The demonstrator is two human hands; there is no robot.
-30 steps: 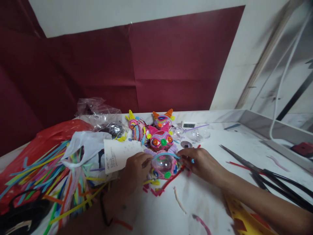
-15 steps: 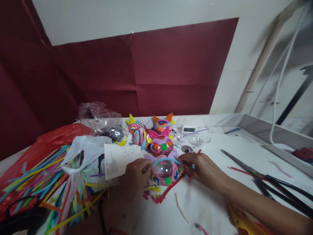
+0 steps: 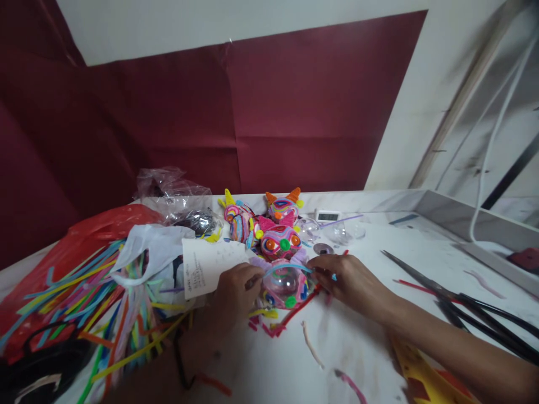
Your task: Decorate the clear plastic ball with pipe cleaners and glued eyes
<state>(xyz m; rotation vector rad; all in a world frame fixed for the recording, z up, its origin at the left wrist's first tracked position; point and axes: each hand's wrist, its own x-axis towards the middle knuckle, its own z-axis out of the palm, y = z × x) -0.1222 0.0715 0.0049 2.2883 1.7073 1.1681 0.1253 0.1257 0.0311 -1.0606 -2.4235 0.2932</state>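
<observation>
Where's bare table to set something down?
Widest: between the clear plastic pieces and the scissors. Smaller: between the right forearm and pale pipe cleaner. Crowded: the left, with colorful pipe cleaners, red bag and paper, and around the clear-domed figure at the center.

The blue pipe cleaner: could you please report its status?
Right hand pinching blue pipe cleaner; left hand at its other end, grip unclear. Bowed across clear plastic ball. Pink-eared figure close behind.
</observation>
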